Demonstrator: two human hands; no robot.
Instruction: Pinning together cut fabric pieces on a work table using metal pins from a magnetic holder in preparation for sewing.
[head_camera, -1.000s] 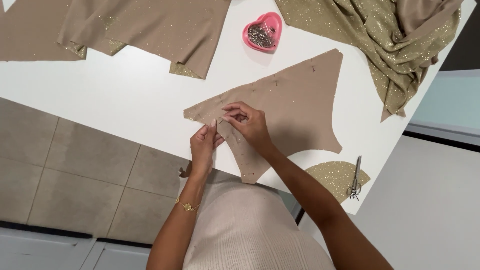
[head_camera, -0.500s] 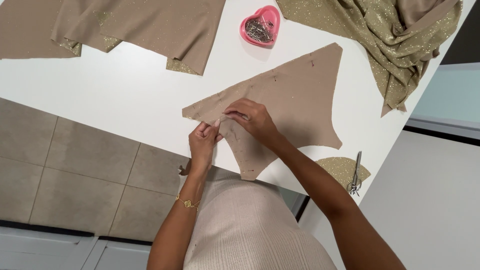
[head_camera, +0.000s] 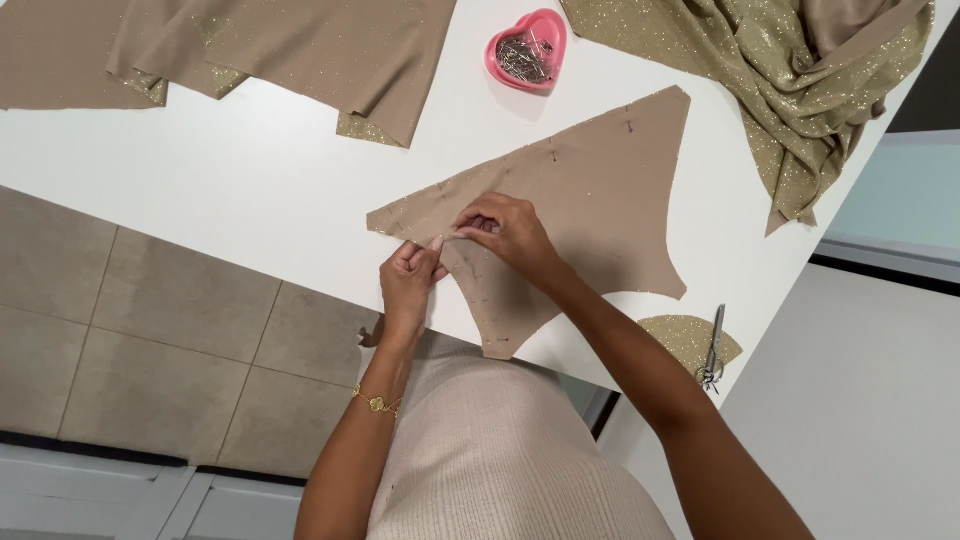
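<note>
1. Compared with the frame a second ago, both your hands remain on the same edge of the cut fabric piece (head_camera: 590, 190); the view has shifted slightly, and the heart-shaped dish sits a little further left in it.
2. Your left hand (head_camera: 408, 283) pinches the piece's edge between thumb and fingers; your right hand (head_camera: 505, 232) bends its fingers together onto the same edge, just beside the left. Whether they grip a pin cannot be told.
3. The piece is tan, flat, curved-edged, with small pins along its border; it lies on the white tabletop (head_camera: 250, 170) near the front edge.
4. Around it: a pink heart-shaped pin dish (head_camera: 527, 50) beyond the piece, tan cloth (head_camera: 280, 45) at upper left, glittery gold fabric (head_camera: 770, 70) at upper right, scissors (head_camera: 714, 350) on a gold scrap (head_camera: 680, 338) at right.
</note>
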